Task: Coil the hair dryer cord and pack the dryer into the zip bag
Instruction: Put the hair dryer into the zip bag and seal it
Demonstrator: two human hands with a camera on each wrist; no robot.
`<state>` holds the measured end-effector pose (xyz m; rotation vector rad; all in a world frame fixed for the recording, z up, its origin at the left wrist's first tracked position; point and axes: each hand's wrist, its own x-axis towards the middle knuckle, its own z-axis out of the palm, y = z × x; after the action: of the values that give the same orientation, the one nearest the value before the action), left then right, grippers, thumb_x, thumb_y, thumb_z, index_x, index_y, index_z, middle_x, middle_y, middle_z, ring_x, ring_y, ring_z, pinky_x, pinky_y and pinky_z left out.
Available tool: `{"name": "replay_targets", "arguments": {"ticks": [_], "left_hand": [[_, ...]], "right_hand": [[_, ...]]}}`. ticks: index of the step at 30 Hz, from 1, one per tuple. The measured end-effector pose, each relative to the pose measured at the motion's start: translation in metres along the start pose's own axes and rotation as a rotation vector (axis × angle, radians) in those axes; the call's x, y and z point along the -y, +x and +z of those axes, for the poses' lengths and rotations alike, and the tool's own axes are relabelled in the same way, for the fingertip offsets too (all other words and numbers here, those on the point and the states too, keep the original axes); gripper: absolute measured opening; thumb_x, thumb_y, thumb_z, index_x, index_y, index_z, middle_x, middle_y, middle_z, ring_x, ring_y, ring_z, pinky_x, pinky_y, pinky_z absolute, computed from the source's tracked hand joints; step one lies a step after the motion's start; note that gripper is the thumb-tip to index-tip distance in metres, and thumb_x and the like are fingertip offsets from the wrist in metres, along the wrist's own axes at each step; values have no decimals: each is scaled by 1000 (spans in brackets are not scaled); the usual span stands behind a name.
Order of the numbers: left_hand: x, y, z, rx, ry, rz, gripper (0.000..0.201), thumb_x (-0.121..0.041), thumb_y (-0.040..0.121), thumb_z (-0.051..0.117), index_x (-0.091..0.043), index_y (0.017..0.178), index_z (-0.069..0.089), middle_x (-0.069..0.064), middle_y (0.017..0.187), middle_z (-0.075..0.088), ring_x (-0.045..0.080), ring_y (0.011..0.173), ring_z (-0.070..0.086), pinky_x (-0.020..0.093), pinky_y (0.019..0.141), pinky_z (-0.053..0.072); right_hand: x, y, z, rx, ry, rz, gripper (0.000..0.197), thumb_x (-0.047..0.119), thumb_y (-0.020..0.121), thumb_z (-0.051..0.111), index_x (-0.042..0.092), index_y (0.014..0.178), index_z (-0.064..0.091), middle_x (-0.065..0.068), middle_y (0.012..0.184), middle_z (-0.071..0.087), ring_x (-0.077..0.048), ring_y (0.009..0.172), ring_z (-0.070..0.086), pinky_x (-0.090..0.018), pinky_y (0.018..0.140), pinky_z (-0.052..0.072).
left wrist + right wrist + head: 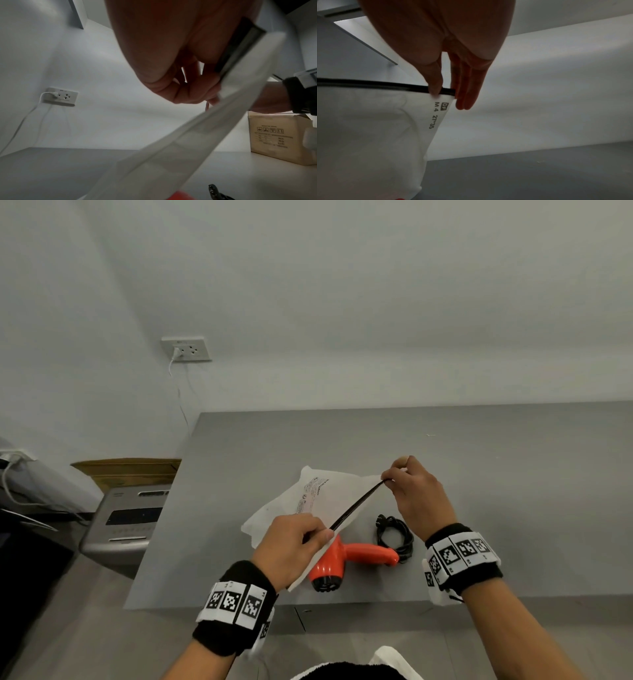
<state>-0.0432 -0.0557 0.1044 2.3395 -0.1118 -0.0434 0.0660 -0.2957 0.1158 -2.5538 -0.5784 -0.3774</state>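
Both hands (359, 522) pinch the frosted zip bag's (308, 498) black strip.

A grey table (479, 460) is set against a pale wall (342, 285), its far edge touching the wall. On the wall to the far left, a white socket plate (186, 349) is mounted, and a white plug with a thin white cable (171, 368) is seen hanging down from it. Left of the table, a silver-grey machine (126, 520) with a dark panel is placed on the floor, and an open cardboard box (126, 470) is seen just behind it. In the left wrist view, another cardboard box (278, 139) printed with handling symbols is shown at the right.
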Motion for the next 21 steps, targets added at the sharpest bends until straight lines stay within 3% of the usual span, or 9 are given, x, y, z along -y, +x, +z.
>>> {"name": "replay_targets", "arguments": {"ticks": [3,5,8,12,16,19,21], "left_hand": [[2,1,2,-35,-30,-59,19,-38,94,66,-24,80,69,-10,78,67,5,79,61,19,74,47],[3,1,4,-80,-84,-93,16,-36,91,70,-28,77,67,-11,77,67,6,80,62,22,75,50],[-4,1,12,-84,-172,-119,16,-35,89,72,-28,75,67,-6,76,69,11,77,64,26,75,55],[-13,-1,22,-42,-342,-157,19,-33,90,72,-25,74,65,-4,70,68,11,65,59,24,65,51],[-4,-2,19,-52,-480,-225,24,-36,95,64,-19,78,60,14,78,66,17,72,61,40,72,55],[0,0,6,-180,-456,-291,21,-30,98,61,-18,81,58,11,80,68,23,70,66,40,65,59],[4,4,-12,-369,-318,-326,20,-28,99,59,-16,84,56,9,75,68,15,57,66,38,59,59]], "right_hand": [[9,-6,2,-16,72,236,31,23,96,61,21,126,56,-1,120,52,-21,80,63,-36,71,54],[23,-12,5,27,266,410,22,34,95,60,19,110,59,0,105,61,-21,76,65,-40,72,57],[50,-25,18,320,744,623,36,40,96,59,5,89,62,-15,77,70,-30,58,69,-49,60,61],[63,-34,31,387,985,616,39,34,100,55,-5,95,60,-30,78,68,-35,59,67,-53,61,58],[59,-33,33,379,1012,593,32,23,102,50,-6,95,60,-18,71,65,-34,57,64,-44,57,54],[47,-29,35,373,875,586,27,17,100,50,-5,87,59,-15,67,63,-30,50,62,-34,48,51],[34,-27,38,348,732,564,27,15,98,50,5,75,59,-12,62,64,-25,46,60,-33,46,50]]}}
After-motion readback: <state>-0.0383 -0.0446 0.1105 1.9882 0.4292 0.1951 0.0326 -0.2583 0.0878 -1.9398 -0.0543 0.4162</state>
